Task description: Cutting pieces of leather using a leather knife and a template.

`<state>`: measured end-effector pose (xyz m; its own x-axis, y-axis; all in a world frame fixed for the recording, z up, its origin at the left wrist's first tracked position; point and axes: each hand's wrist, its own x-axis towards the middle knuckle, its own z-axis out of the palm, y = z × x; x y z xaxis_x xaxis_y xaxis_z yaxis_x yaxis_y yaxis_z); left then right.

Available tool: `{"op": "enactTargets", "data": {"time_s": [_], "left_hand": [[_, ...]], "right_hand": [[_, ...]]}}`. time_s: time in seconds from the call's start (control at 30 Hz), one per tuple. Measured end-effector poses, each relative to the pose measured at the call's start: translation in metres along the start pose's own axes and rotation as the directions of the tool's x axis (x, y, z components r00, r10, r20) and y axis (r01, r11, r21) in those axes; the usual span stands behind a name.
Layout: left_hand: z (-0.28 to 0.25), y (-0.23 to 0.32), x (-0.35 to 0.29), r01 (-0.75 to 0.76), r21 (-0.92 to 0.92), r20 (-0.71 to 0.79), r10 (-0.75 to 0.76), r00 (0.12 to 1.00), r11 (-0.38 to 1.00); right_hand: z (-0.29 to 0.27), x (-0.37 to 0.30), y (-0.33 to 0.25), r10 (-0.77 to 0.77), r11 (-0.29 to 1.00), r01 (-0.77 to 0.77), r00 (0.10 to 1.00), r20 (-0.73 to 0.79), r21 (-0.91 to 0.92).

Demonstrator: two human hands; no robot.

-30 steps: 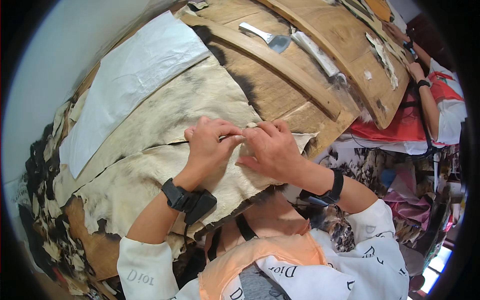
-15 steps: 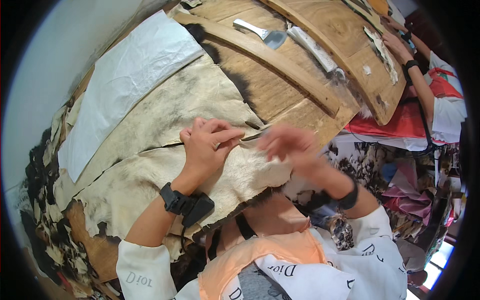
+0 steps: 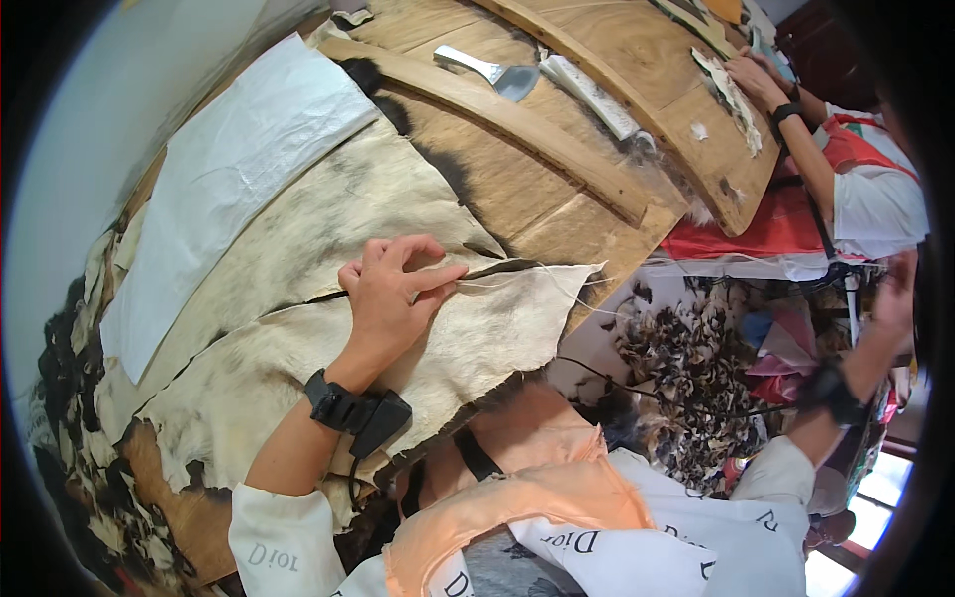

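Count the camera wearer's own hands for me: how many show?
2. The left hand is on the pale hide; the right hand, blurred, is out at the far right, off the hide. Neither is hidden.

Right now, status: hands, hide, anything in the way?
Left hand on pale hide; right hand blurred, off it at far right. White sheet overlaps hide, apart from both hands.

Left hand (image 3: 386, 291) touches pale hide (image 3: 487, 328), right hand (image 3: 892, 298) apart.
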<state>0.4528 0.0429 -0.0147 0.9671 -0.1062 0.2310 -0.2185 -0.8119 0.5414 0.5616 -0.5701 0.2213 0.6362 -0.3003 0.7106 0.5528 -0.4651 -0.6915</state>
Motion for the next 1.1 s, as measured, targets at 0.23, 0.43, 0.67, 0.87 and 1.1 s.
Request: {"op": "enactTargets", "data": {"time_s": [0.23,0.43,0.67,0.87,1.1], "left_hand": [[0.002,-0.006,-0.005,0.002,0.029,0.008,-0.002,1.000,1.000],[-0.004,0.001,-0.002,0.026,0.026,0.077,-0.027,0.997,0.999],[-0.001,0.001,-0.002,0.036,0.036,0.043,-0.038,0.998,0.999],[0.001,0.001,-0.002,0.047,-0.006,0.017,-0.047,0.999,0.999],[0.001,-0.001,-0.001,0.037,-0.032,0.002,-0.037,0.999,0.999]], "right_hand": [[0.296,-0.268,-0.078,-0.039,0.997,0.076,0.470,0.882,0.003],[0.334,-0.311,-0.077,-0.279,0.953,0.246,0.473,0.836,0.179],[0.337,-0.320,-0.062,-0.250,0.960,0.228,0.449,0.858,0.161],[0.341,-0.319,-0.064,-0.270,0.952,0.261,0.455,0.849,0.163],[0.308,-0.257,-0.054,-0.062,0.944,0.297,0.583,0.810,-0.141]]}}
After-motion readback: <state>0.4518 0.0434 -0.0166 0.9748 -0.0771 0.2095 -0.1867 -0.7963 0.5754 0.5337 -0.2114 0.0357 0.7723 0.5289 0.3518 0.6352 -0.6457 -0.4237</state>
